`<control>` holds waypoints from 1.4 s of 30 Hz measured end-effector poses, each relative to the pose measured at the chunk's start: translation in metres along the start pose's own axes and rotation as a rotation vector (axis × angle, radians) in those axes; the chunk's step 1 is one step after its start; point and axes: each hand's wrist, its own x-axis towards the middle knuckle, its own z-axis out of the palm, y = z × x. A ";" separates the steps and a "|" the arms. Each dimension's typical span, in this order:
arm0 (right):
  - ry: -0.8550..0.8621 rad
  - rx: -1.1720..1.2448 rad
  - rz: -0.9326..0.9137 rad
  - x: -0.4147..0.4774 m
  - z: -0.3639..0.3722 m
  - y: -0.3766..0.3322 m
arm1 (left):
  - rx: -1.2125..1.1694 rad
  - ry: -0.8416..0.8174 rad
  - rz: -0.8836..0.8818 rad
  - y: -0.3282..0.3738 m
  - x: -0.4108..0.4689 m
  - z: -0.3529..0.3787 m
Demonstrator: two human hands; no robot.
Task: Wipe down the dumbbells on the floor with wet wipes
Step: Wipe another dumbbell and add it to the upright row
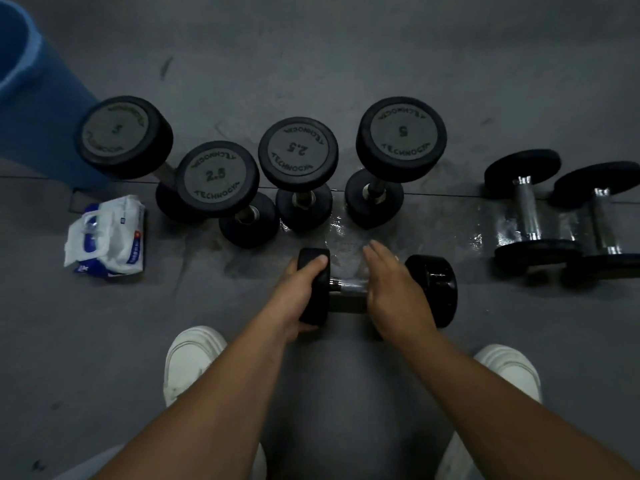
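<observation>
Lying on the floor (104,341), the dumbbell (348,292) runs left to right. The left hand (304,289) grips its left head; the right hand (391,292), fingers straight, rests over its middle, nearer the right head.

You have one view only, from the wide-angle camera on your head: it faces forward and steeply down at the floor (346,57), close enough that your forearms (225,393) run in from six o'clock with your shoes (187,358) beside them, the lying dumbbell (431,289) sits at centre, and the upright dumbbells (298,154) lean away towards twelve o'clock.
</observation>
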 end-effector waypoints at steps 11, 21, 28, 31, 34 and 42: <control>0.156 -0.176 0.103 -0.040 -0.097 0.053 | 0.632 0.170 0.419 0.021 -0.082 0.088; -0.120 -0.428 0.257 -0.101 -0.232 0.095 | 1.555 0.124 0.768 0.019 -0.148 0.209; -0.290 -0.503 0.136 -0.094 -0.261 0.108 | 1.667 0.125 0.876 -0.020 -0.162 0.238; -0.142 -0.486 0.113 -0.107 -0.248 0.121 | 1.679 0.124 0.871 -0.023 -0.157 0.237; -0.046 -0.506 0.081 -0.121 -0.234 0.141 | 1.759 0.054 0.867 -0.012 -0.152 0.233; 0.168 -0.349 0.109 -0.138 -0.159 0.170 | 1.911 -0.086 0.950 0.005 -0.139 0.229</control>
